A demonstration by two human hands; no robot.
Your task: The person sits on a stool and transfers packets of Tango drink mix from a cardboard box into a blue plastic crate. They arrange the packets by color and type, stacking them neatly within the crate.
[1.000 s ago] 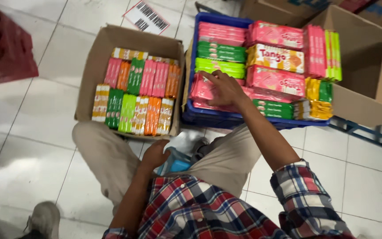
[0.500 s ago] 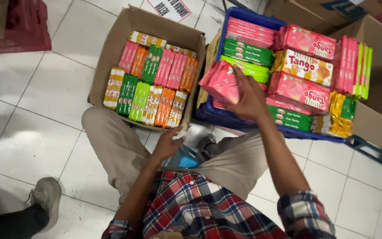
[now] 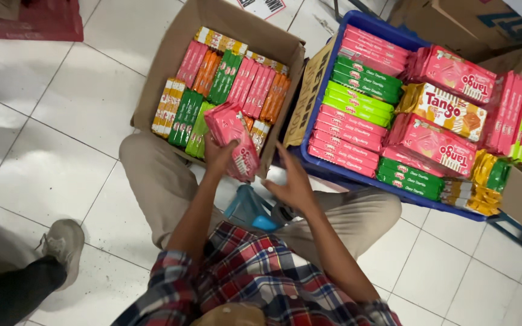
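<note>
Left hand (image 3: 217,154) is gripping a pink wafer pack (image 3: 234,140) over the cardboard box (image 3: 170,72), partly hiding packs beneath; right hand (image 3: 291,184) is hovering, fingers open.

A blue crate (image 3: 309,158) is seen in the upper right of the frame, filled with flat pink and green packets (image 3: 357,102) stacked in rows. Larger pink bags (image 3: 439,142) and a yellow bag (image 3: 442,110) are laid to their right, with small yellow and green packs (image 3: 484,181) at the crate's lower right corner. Brown cartons (image 3: 518,42) are set behind the crate at the top right. A red crate (image 3: 31,21) is placed at the upper left. A grey shoe (image 3: 63,241) is planted on the white tiled floor (image 3: 43,139) at lower left.
</note>
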